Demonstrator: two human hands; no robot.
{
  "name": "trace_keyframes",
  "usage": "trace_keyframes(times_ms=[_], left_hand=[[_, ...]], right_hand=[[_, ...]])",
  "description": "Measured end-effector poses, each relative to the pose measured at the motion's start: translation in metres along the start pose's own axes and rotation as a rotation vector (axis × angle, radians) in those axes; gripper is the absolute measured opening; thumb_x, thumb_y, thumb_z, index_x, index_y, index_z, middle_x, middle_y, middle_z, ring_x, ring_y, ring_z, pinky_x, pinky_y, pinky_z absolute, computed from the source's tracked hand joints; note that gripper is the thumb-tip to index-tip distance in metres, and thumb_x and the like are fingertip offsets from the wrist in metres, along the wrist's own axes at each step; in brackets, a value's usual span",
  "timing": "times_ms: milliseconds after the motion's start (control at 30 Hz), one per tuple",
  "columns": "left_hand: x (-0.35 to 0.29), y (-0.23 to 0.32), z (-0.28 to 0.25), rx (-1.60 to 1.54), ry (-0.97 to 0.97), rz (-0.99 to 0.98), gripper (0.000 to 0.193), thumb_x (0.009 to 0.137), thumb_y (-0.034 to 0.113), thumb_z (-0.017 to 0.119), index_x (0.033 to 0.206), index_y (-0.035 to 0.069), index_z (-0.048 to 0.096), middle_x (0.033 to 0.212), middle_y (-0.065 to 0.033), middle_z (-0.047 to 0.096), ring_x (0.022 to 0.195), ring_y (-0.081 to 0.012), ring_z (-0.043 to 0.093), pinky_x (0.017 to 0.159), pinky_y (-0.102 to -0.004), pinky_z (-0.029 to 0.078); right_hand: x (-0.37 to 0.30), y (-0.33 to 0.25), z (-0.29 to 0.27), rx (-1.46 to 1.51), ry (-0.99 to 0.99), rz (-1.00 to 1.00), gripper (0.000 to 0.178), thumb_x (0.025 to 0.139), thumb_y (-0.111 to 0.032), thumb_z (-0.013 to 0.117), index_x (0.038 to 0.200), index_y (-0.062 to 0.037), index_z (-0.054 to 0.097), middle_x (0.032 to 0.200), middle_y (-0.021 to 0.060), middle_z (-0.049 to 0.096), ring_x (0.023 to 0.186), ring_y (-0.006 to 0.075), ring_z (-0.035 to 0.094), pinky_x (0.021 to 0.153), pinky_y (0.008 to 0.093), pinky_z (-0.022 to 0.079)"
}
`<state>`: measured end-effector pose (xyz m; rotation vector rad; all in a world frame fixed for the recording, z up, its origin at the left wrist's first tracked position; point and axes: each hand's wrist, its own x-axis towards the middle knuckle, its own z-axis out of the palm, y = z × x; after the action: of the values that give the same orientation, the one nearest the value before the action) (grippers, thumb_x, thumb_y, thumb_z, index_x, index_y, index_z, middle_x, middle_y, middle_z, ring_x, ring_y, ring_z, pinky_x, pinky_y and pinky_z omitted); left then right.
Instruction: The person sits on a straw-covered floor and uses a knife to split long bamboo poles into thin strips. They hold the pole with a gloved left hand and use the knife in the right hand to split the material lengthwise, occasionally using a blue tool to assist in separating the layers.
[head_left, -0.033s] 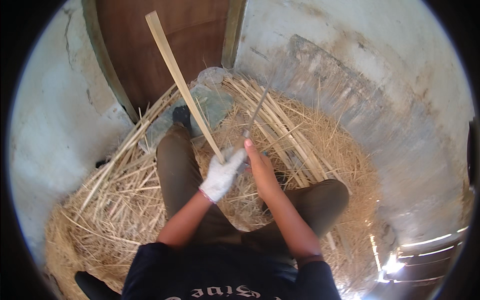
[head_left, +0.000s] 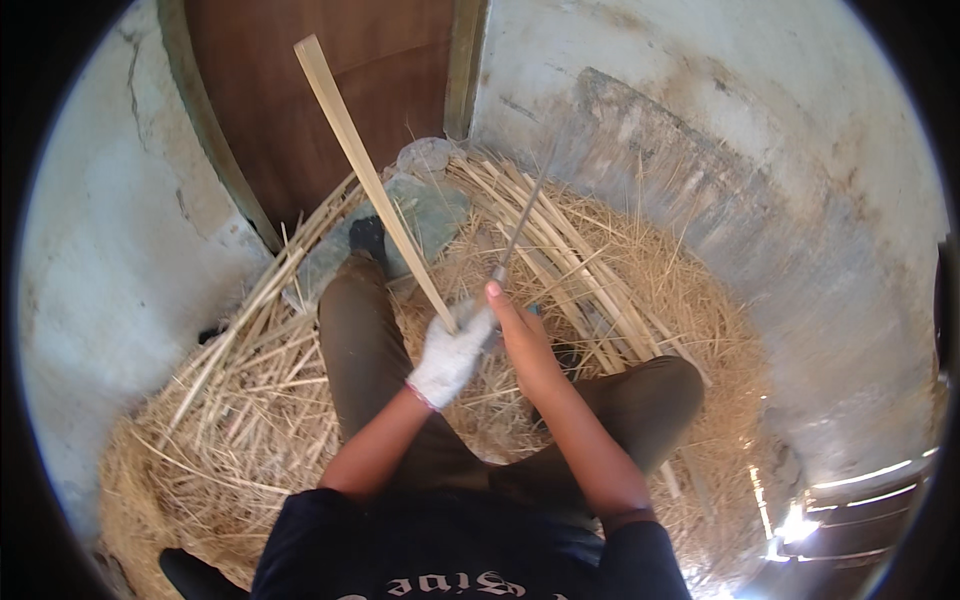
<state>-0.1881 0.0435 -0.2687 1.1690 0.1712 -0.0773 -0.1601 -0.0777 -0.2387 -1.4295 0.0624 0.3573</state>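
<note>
My left hand (head_left: pixel 452 355), in a white knit glove, is closed around the lower end of a long pale bamboo strip (head_left: pixel 370 180). The strip slants up and away to the left. Bare, my right hand (head_left: pixel 524 345) grips a knife (head_left: pixel 525 220) by its handle, thumb laid along the top. The thin blade points up and to the right, its far end faint against the wall. Both hands are close together above the space between my legs. Where the fingers wrap under, they are partly hidden.
Loose shavings (head_left: pixel 250 455) cover the floor around my legs. Bundles of bamboo strips (head_left: pixel 590 270) lie on the right, with more strips (head_left: pixel 270 280) on the left. Ahead are a flat greenish stone slab (head_left: pixel 435 205) and a brown door (head_left: pixel 320 130). A worn wall (head_left: pixel 760 200) curves around the right.
The hands, strip and knife sit slightly lower and farther right in the picture, and the surroundings have shifted a little too. Both grips look the same.
</note>
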Motion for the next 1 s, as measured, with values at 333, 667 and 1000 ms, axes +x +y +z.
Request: trace_keyframes(times_ms=[333,667,1000], left_hand=[[0.010,-0.014,0.015,0.769,-0.046,0.348,0.028,0.102,0.026,0.059,0.116,0.002,0.064,0.096,-0.0093,0.068,0.082,-0.0223,0.066,0.073,-0.0385,0.053],[0.008,0.027,-0.013,0.054,0.126,0.633,0.020,0.101,0.025,0.061,0.107,0.007,0.067,0.082,-0.0054,0.065,0.078,-0.0157,0.064,0.078,-0.0324,0.052],[-0.034,0.133,0.019,-0.234,0.169,0.894,0.038,0.105,0.042,0.056,0.084,0.011,0.057,0.060,0.0061,0.027,0.051,-0.0076,0.023,0.049,-0.0289,0.021]], right_hand=[[0.021,0.012,-0.019,0.032,-0.013,-0.264,0.022,0.095,-0.018,0.066,0.097,0.0037,0.071,0.087,0.0077,0.069,0.079,0.0127,0.061,0.077,0.0331,0.050],[-0.003,-0.032,-0.069,0.730,-0.578,0.140,0.043,0.095,-0.043,0.058,0.073,-0.0057,0.057,0.056,-0.0024,0.043,0.039,0.0101,0.035,0.042,0.0285,0.034],[0.006,-0.017,-0.080,1.074,-0.614,0.255,0.042,0.100,-0.040,0.056,0.069,-0.0123,0.048,0.052,-0.0076,0.041,0.036,0.0039,0.036,0.039,0.0235,0.034]])
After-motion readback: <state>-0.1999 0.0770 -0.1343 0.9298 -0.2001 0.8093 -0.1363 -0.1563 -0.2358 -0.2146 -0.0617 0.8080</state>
